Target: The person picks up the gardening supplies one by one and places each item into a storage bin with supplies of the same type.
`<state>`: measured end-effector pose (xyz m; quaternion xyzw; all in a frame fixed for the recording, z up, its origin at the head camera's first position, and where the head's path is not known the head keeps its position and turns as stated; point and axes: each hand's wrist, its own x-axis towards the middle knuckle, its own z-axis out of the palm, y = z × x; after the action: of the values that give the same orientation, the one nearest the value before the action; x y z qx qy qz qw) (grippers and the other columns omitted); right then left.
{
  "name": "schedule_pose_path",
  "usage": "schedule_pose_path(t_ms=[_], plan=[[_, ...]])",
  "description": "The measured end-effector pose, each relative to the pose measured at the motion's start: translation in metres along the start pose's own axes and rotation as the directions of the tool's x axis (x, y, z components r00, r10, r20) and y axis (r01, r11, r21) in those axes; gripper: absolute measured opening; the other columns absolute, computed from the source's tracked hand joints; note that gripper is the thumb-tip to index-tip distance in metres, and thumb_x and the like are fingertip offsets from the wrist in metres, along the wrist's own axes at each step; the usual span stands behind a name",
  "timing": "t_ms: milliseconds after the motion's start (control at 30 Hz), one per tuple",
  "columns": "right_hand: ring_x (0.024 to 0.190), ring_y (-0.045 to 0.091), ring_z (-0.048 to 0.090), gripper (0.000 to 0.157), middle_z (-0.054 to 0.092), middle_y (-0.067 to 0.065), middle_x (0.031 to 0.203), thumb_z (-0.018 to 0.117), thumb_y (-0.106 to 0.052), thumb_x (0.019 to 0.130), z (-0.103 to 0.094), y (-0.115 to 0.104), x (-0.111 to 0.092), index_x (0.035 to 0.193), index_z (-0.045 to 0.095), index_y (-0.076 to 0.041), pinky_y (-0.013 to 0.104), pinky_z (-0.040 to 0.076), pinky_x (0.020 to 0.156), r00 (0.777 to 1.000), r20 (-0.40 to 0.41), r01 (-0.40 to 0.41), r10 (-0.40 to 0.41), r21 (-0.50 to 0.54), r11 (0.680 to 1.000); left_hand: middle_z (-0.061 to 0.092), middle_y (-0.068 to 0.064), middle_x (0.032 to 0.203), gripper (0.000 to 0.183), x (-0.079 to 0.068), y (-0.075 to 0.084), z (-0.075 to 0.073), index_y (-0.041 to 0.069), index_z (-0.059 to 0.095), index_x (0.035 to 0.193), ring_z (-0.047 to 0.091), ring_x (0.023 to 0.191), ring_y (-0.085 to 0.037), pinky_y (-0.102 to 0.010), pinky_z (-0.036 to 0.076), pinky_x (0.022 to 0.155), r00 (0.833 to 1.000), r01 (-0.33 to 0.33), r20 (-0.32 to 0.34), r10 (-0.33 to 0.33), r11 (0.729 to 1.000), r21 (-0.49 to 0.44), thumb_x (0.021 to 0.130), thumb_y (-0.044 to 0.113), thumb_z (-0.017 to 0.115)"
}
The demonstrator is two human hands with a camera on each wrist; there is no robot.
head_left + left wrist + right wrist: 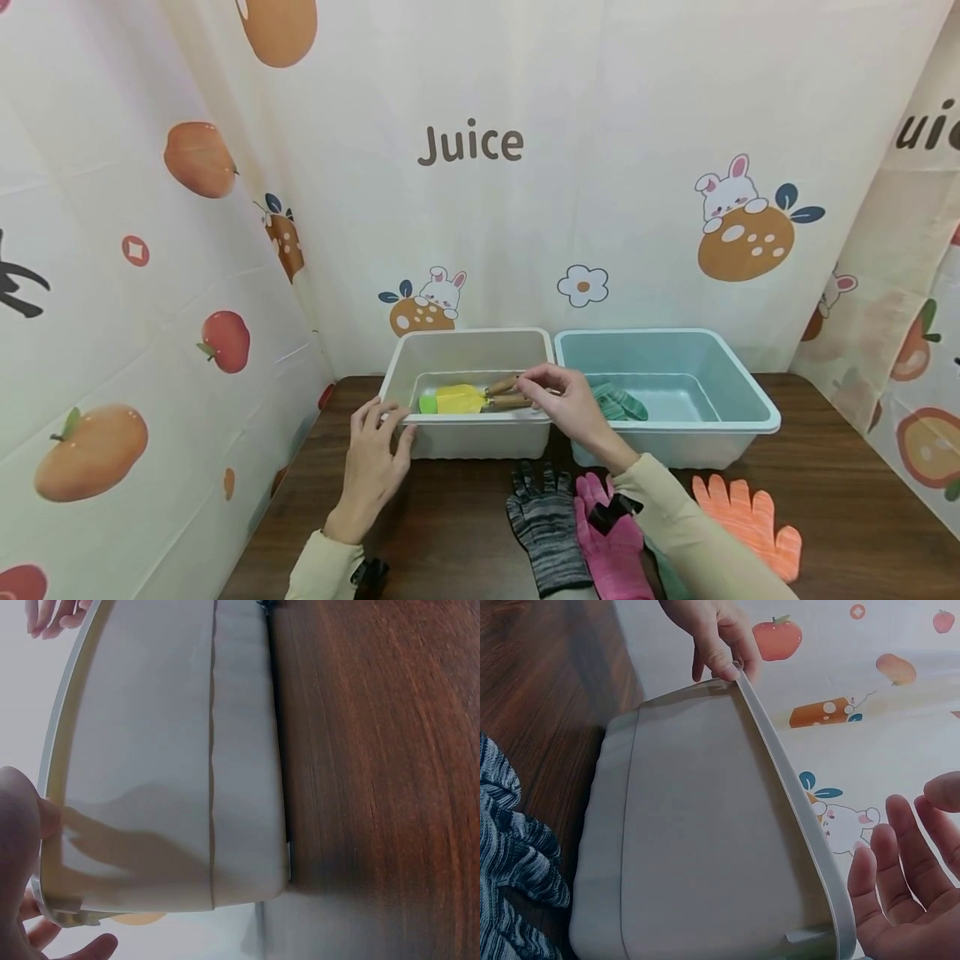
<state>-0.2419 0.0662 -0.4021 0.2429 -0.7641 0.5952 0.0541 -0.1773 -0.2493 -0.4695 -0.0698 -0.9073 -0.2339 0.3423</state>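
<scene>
A beige plastic bin (480,440) holds yellow hand trowels (461,400) with wooden handles (510,402), and a bright green piece shows at their left end. My left hand (378,458) holds the bin's front left corner, thumb against the front wall and fingers over the rim, as the right wrist view also shows. Over the bin's right end hovers my right hand (562,404), near the handle ends. Its thumb and index finger come close together, its other fingers are loosely bent, and no object shows between them in the right wrist view (907,892).
A light blue bin (675,442) with a green striped glove (618,403) inside stands right of the beige one. In front lie a grey-black glove (547,525), a pink glove (611,542) and an orange glove (750,521). A printed curtain (480,225) hangs behind.
</scene>
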Motion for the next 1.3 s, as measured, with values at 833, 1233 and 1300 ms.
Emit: schedule_pose_path(t_ms=[833, 1233, 1300], plan=[[0.091, 0.007, 0.065, 0.015, 0.078, 0.009, 0.107, 0.072, -0.021, 0.103, -0.021, 0.004, -0.021, 0.107, 0.079, -0.008, 0.025, 0.055, 0.076, 0.998, -0.031, 0.046, -0.049, -0.093, 0.995, 0.066, -0.019, 0.129, 0.023, 0.0, 0.001, 0.0, 0.004, 0.076, 0.117, 0.048, 0.138, -0.044, -0.069, 0.052, 0.102, 1.0, -0.003, -0.008, 0.003, 1.0, -0.007, 0.098, 0.017, 0.076], [0.096, 0.001, 0.068, 0.009, 0.08, 0.003, 0.106, 0.072, -0.016, 0.102, -0.033, 0.009, -0.033, 0.106, 0.08, -0.014, 0.025, 0.058, 0.08, 0.99, -0.075, 0.108, -0.122, -0.174, 0.979, 0.066, -0.018, 0.13, 0.023, -0.001, -0.001, 0.001, 0.007, 0.077, 0.118, 0.048, 0.139, -0.041, -0.065, 0.053, 0.103, 1.0, -0.008, -0.004, 0.008, 1.0, -0.007, 0.099, 0.02, 0.076], [0.098, 0.001, 0.067, 0.01, 0.08, 0.002, 0.107, 0.072, -0.015, 0.102, -0.035, 0.01, -0.035, 0.108, 0.08, -0.015, 0.026, 0.058, 0.081, 0.988, -0.081, 0.116, -0.134, -0.195, 0.974, 0.066, -0.018, 0.13, 0.023, -0.001, 0.0, 0.001, 0.007, 0.077, 0.118, 0.048, 0.139, -0.041, -0.065, 0.053, 0.103, 1.0, -0.008, -0.007, 0.008, 1.0, -0.008, 0.098, 0.02, 0.076]])
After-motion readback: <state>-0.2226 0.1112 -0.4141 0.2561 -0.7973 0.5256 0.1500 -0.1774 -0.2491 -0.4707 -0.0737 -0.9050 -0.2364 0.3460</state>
